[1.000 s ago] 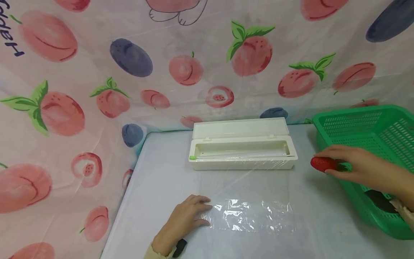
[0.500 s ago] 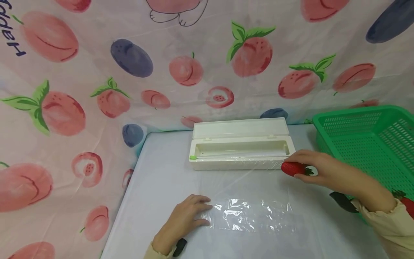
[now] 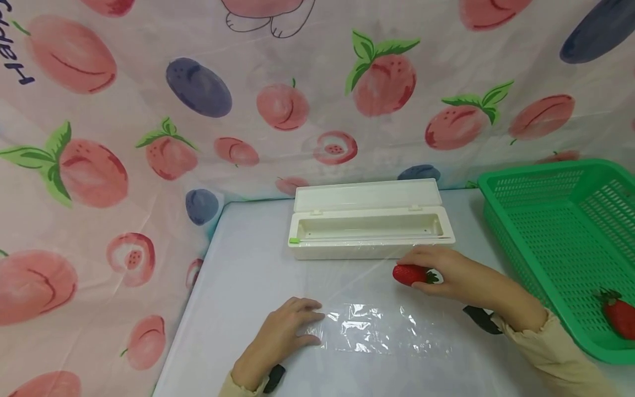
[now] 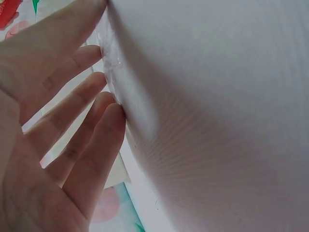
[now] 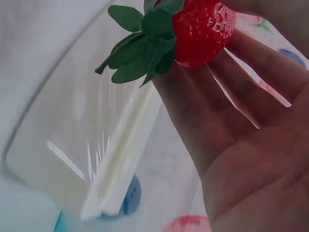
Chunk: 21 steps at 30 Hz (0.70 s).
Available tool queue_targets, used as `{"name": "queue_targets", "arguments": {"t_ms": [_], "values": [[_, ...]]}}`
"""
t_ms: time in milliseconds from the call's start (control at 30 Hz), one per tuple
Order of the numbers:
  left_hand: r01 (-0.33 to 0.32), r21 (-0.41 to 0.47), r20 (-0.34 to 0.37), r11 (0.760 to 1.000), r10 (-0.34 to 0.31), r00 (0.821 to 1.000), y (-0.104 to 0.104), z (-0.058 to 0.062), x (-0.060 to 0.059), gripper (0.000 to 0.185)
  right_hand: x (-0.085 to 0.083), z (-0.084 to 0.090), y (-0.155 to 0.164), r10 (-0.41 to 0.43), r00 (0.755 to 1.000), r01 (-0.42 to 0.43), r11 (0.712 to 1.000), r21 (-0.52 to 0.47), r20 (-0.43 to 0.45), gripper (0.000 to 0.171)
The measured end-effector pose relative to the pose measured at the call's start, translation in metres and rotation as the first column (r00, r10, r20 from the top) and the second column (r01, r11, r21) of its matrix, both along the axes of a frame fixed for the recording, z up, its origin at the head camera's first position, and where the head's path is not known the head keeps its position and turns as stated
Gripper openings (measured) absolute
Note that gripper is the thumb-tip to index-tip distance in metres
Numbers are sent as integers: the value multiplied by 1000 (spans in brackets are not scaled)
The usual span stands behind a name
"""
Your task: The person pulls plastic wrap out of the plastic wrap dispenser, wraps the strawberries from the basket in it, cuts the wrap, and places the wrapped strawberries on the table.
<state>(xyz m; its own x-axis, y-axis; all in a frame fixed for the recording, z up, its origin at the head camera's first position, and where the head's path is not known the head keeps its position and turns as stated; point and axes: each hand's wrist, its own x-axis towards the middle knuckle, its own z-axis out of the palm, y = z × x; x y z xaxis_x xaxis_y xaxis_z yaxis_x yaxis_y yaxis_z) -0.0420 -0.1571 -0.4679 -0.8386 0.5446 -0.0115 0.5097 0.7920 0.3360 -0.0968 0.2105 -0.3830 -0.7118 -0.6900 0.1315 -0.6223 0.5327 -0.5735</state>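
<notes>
A cloth (image 3: 149, 110) printed with peaches and plums hangs behind and to the left of the table (image 3: 238, 286), a pale surface whose far left corner shows in the head view. On the table's right side stands a green basket (image 3: 545, 220) with slotted walls; a second strawberry (image 3: 620, 317) lies in its near right part. At the far edge, near the middle, sits a long white box (image 3: 369, 237) with its lid (image 3: 367, 196) thrown back toward the cloth and a small green tab (image 3: 295, 240) at its left end. A sheet of clear film (image 3: 382, 328) runs from the box's front toward the near edge and lies crinkled on the table. The left hand (image 3: 285, 333) rests flat on the table at the film's left edge, fingers straight and slightly spread, their tips on the film; the left wrist view shows those fingers (image 4: 91, 140) pressed against the film's rim. The right hand (image 3: 453, 275) hovers just in front of the box's right half, over the film, and pinches a strawberry (image 3: 409, 274) between thumb and fingertips, the red tip pointing left and the green leaves toward the palm. In the right wrist view the strawberry (image 5: 200, 29) sits at the fingertips with its leaves (image 5: 140, 43) spread, the box blurred beyond it. The strawberry is clear of the table, between box and crinkled film.
</notes>
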Motion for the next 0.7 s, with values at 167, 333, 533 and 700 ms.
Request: {"name": "queue_targets", "arguments": {"t_ms": [167,333,533,700], "values": [[3,1,-2,1000,-3,1000,0,0,0,44,4,-8,-17,31,999,-31,1000,-2,18,37],[4,0,-5,1000,-4,1000,-1,0,0,44,8,-15,-34,53,995,-55,998,18,80,37],[-6,-6,9,1000,6,1000,-1,-1,0,44,12,-25,-52,76,989,-83,995,49,130,35],[-9,-3,25,1000,9,1000,0,-1,-1,43,13,-34,-62,86,984,-98,992,79,153,32]]}}
